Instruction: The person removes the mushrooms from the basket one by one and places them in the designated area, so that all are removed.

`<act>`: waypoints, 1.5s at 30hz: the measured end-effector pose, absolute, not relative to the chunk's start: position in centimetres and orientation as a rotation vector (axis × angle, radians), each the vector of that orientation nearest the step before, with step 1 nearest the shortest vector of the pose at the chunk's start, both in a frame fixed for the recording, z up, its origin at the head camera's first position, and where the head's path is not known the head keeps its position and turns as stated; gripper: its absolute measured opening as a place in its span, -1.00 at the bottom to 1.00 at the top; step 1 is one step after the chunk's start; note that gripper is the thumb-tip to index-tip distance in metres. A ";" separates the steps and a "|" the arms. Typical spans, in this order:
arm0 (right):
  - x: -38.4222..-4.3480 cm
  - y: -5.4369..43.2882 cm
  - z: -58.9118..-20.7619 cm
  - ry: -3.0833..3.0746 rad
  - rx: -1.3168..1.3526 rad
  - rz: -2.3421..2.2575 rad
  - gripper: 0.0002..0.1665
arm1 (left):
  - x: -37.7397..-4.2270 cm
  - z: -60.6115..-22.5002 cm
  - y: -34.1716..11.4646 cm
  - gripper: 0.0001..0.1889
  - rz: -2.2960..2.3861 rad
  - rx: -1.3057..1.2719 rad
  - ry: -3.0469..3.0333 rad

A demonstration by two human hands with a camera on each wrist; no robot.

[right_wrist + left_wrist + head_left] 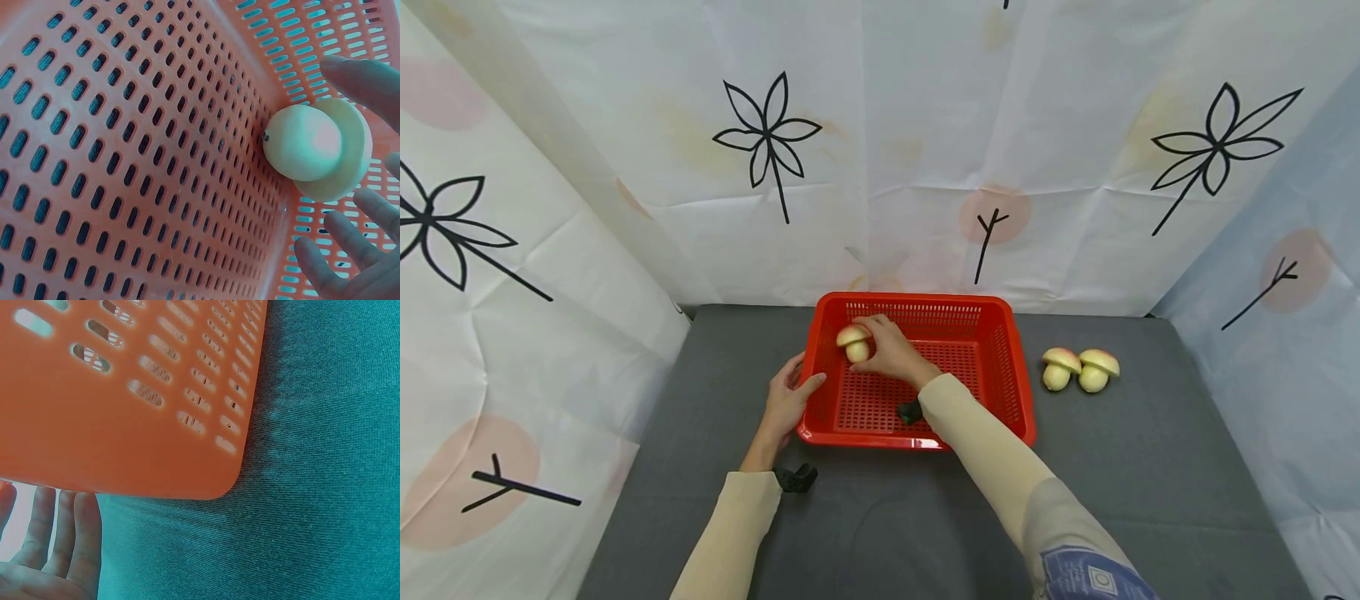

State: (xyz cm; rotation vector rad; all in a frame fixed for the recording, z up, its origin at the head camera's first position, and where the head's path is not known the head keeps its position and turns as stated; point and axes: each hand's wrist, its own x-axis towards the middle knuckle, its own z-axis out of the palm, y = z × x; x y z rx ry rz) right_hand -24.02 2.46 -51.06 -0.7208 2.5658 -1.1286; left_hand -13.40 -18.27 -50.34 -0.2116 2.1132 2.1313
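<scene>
A red plastic basket (917, 442) with slotted walls sits on the grey cloth. My left hand (787, 400) holds its left side, thumb over the rim and fingers along the outer wall. In the left wrist view those fingers (84, 540) reach the basket's edge. Inside, a toy mushroom (855, 342) with a pale stem and a yellow-pink cap stands in the back left part. My right hand (891, 352) is around that mushroom. In the right wrist view, thumb and fingers are spread about the cap (357, 150), with gaps showing between them and it.
Two similar mushrooms, one (1060, 368) beside the other (1097, 370), stand on the grey cloth (1150, 467) right of the basket. A patterned white curtain (910, 150) hangs behind the table and along both sides. A dark wrist device (796, 478) is by the left sleeve.
</scene>
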 end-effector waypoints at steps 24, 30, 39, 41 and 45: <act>-23.6 1.3 -51.5 2.638 -0.657 -0.915 0.06 | -13.4 -50.3 -18.2 -0.37 2.164 -0.204 2.074; -23.5 1.3 -51.7 2.649 -0.662 -0.908 0.08 | -13.4 -50.3 -18.2 -0.37 2.173 -0.202 2.063; -23.7 1.1 -52.2 2.600 -0.656 -0.974 0.11 | -13.4 -50.3 -18.3 -0.38 2.161 -0.202 2.073; -23.7 1.0 -52.2 2.592 -0.645 -0.991 0.12 | -13.4 -50.3 -18.3 -0.38 2.161 -0.204 2.074; -23.7 0.9 -52.2 2.582 -0.620 -1.015 0.11 | -13.4 -50.3 -18.3 -0.38 2.162 -0.202 2.071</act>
